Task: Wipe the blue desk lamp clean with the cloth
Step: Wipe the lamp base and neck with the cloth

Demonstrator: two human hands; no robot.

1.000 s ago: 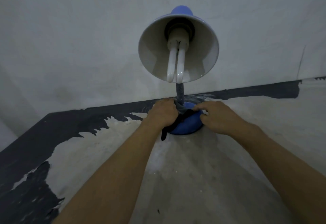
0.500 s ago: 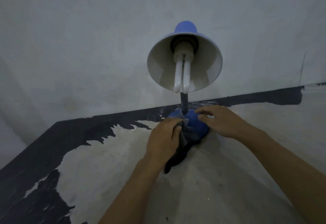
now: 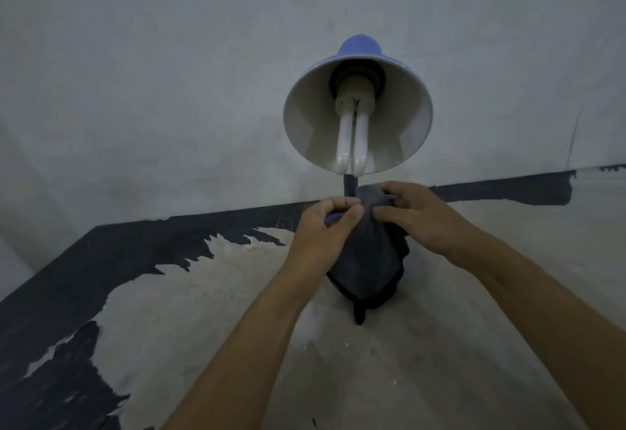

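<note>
The blue desk lamp [image 3: 359,48] stands against the wall, its white-lined shade and twin-tube bulb [image 3: 352,139] tilted toward me. A dark cloth [image 3: 367,260] is draped over the lamp's base, hiding almost all of it; only a sliver of blue shows by my left thumb. My left hand [image 3: 323,233] pinches the cloth's upper edge at the foot of the lamp's neck [image 3: 349,185]. My right hand [image 3: 418,217] grips the cloth's top from the right side, fingers curled into the fabric.
The lamp sits on a worn tabletop [image 3: 203,311] with a pale scraped middle and peeling black paint along the left and back edges. A plain grey wall [image 3: 152,73] rises directly behind the lamp.
The cloth has gone from bunched under my left hand to spread over the whole base. Both hands have come together at the foot of the neck, each now gripping the cloth's top.
</note>
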